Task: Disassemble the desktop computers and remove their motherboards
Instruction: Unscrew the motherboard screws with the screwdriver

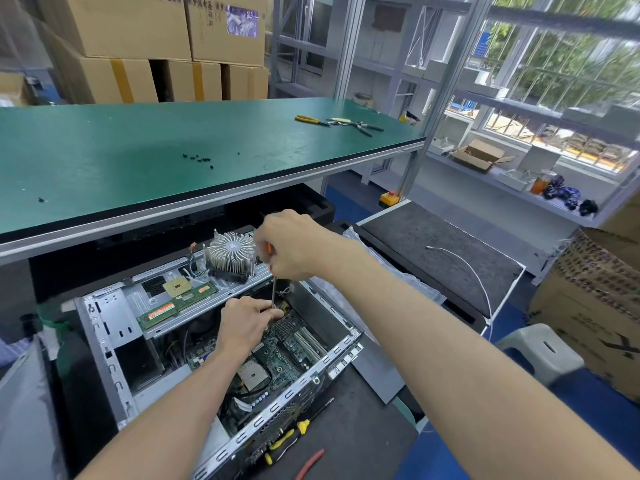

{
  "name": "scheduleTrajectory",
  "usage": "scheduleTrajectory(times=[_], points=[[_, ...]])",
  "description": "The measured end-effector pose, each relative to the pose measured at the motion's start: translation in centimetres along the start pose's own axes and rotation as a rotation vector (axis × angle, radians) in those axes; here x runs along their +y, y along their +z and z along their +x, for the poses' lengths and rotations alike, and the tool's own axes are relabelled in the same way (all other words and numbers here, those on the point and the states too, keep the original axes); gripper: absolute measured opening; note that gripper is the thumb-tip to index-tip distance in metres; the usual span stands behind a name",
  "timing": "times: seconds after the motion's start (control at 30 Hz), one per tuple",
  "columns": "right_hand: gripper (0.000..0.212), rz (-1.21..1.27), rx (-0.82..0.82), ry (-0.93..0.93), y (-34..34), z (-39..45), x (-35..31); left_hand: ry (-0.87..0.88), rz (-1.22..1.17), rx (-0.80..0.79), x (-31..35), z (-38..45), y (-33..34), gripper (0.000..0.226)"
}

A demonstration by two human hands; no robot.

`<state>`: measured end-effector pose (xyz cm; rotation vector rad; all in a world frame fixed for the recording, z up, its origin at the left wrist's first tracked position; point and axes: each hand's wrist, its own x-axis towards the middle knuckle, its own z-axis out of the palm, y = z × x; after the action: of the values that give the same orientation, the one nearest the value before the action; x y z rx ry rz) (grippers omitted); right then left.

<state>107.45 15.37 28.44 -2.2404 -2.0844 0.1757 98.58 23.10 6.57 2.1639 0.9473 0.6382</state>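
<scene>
Gripping the screwdriver (273,289) with both hands' fingers, the right hand (291,247) and left hand (246,323) are loosening the board (291,348) still sitting inside the opened computer (221,358), its cooler (230,252) already out.

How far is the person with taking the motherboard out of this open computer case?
Done: the case is open, and a heatsink, a processor and memory sticks lie on its frame. In hand: the right hand grips a screwdriver, the left hand steadies its shaft over the motherboard. Left: the board still sits inside.
</scene>
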Motion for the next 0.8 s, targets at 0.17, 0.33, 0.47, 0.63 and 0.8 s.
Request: scheduleTrajectory(times=[0.17, 0.33, 0.47, 0.63, 0.8], points=[[0.014, 0.117, 0.117, 0.064, 0.7, -0.4, 1.1, -0.045, -0.008, 0.007, -0.2, 0.2, 0.3, 0.006], [0.035, -0.07, 0.155, 0.152, 1.2, 0.4, 1.3, -0.084, 0.167, -0.071, -1.2, 0.7, 1.1, 0.008], [0.018, 0.059, 0.042, -0.007, 0.6, 0.2, 1.9, -0.156, 0.383, -0.226, -2.0, 0.8, 1.8, 0.021], [0.032, -0.028, 0.189, 0.134, 1.2, -0.1, 2.0, -0.156, 0.489, -0.386, -3.0, 0.7, 2.8, 0.047], [0.007, -0.041, 0.086, 0.087, 0.7, 0.2, 2.1, -0.165, 0.511, -0.402, -3.9, 1.3, 3.4, 0.045]])
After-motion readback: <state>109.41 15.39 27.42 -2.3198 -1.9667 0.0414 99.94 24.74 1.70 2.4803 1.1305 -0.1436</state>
